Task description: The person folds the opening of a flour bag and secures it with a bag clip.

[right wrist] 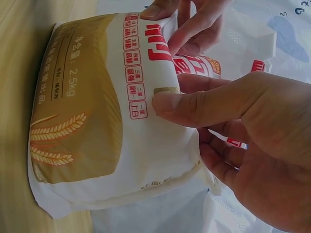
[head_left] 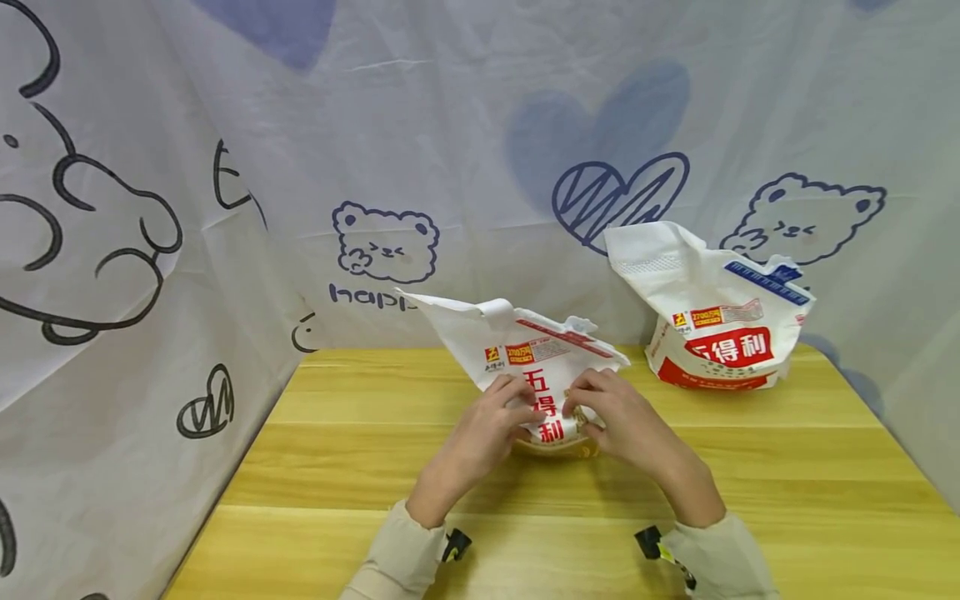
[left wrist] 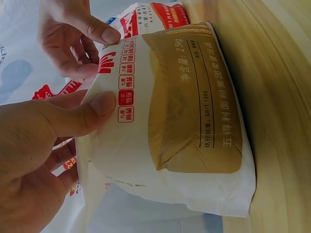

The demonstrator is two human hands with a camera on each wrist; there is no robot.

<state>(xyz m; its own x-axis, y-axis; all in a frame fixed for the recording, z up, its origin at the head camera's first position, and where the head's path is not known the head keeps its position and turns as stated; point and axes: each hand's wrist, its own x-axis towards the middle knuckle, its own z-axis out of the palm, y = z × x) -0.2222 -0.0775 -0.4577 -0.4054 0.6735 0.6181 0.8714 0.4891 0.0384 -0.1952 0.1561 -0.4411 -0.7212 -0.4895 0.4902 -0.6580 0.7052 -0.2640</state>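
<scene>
A white flour bag (head_left: 543, 354) with red lettering stands on the wooden table, its tall loose top leaning back and spreading to the left. Its gold lower front (left wrist: 194, 107) is marked 2.5kg, and printed wheat ears show in the right wrist view. My left hand (head_left: 487, 425) pinches the bag's upper front fold, thumb on the near face and fingers behind. On the other side of the same fold, my right hand (head_left: 626, 417) pinches it likewise, its thumb (right wrist: 170, 103) flat on the white face. Part of the fingers is hidden behind the fold.
Another white flour bag (head_left: 720, 333), with a red label and a blue strip near its top, stands at the back right of the table (head_left: 337, 467). A white curtain (head_left: 465, 167) with bear and heart drawings hangs behind and at the sides.
</scene>
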